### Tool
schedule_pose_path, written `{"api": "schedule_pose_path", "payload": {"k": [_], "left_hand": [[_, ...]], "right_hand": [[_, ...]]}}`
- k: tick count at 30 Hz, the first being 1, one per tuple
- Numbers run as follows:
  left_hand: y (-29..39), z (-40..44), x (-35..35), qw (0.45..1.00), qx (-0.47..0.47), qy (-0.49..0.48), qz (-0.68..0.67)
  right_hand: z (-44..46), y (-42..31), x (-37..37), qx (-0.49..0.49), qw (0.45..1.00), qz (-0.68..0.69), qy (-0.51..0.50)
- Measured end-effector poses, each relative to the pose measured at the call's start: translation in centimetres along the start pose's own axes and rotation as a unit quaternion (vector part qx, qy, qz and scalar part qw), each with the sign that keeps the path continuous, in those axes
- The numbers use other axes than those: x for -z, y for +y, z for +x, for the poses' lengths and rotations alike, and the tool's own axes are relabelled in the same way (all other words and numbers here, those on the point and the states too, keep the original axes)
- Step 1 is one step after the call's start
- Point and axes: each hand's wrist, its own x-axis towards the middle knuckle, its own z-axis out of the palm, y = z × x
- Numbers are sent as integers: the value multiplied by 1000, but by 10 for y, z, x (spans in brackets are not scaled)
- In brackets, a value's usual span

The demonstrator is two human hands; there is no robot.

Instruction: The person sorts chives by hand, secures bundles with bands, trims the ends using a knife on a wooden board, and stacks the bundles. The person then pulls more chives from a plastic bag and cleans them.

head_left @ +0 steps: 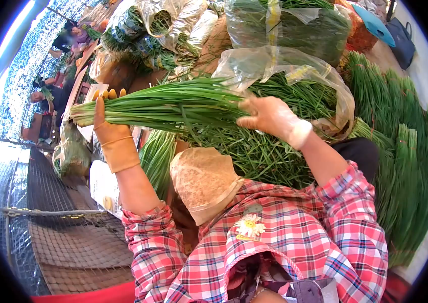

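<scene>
My left hand [111, 132], in an orange-yellow glove, is closed around the pale stem end of a bunch of garlic chives [168, 103]. The bunch lies sideways in the air, its green leaf tips pointing right. Beside those tips is my right hand [272, 117], in a pale glove; it is blurred a little, with thumb and fingers apart. Whether it touches the leaves I cannot tell. Below the bunch spreads a heap of loose chives [259, 156], partly inside an opened clear plastic bag [343, 101].
Tied chive bundles [401, 166] stand along the right. Behind are a large wrapped bale of greens [295, 30] and more bagged greens [158, 35]. A tan cloth-covered knee [204, 182] is in front of me. Netting [77, 242] hangs at left; other people [47, 98] sit far left.
</scene>
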Motion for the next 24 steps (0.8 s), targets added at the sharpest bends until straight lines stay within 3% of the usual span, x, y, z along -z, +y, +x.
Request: {"api": "schedule_pose_path", "payload": {"k": [1,2,3,5,7,9,11,13,14,15,16,17,19,20,21,22,24], "left_hand": [[-5,0,-5,1000,4,-14,-2],[-9,-2,-11,1000,0,-20,-9],[-12,-6,-20,1000,2,-24,-12],[-15,-13,-35,999,9,-28,-16],[-18,-10,-36,999,16,-35,-20],[-17,-10,-36,999,7,-39,8],[-17,-6,-31,999,1,-25,22],[-21,1,-22,997,-18,-11,77],[-21,4,-20,997,-20,-1,78],[-21,7,-18,997,-21,2,78],[-20,9,-16,997,-18,3,75],[-19,12,-15,997,-14,3,72],[-12,14,-18,996,-27,14,84],[-7,15,-21,995,-28,55,76],[-3,17,-22,993,-28,95,68],[1,22,-17,993,-23,94,65],[3,21,-17,994,-30,91,58]], "right_hand": [[9,5,-2,-31,998,-18,44],[13,8,0,-103,978,181,-30],[16,7,2,-167,907,372,-101],[20,2,-10,-149,888,429,-70],[23,5,-20,-64,813,578,-26],[17,5,-10,-46,750,658,48],[3,4,11,-20,716,697,37],[-11,-7,27,-23,852,521,38],[-13,-2,28,-23,853,521,35],[-15,5,28,-16,952,303,51],[-18,17,29,-6,996,68,65],[-20,62,9,104,992,-38,67],[-35,64,-5,-17,966,-254,-51],[-47,69,-22,-28,902,-374,-213],[-58,97,-50,-43,856,-373,-355],[-69,86,-46,-38,836,-342,-428],[-70,64,-21,-83,919,-237,-304]]}}
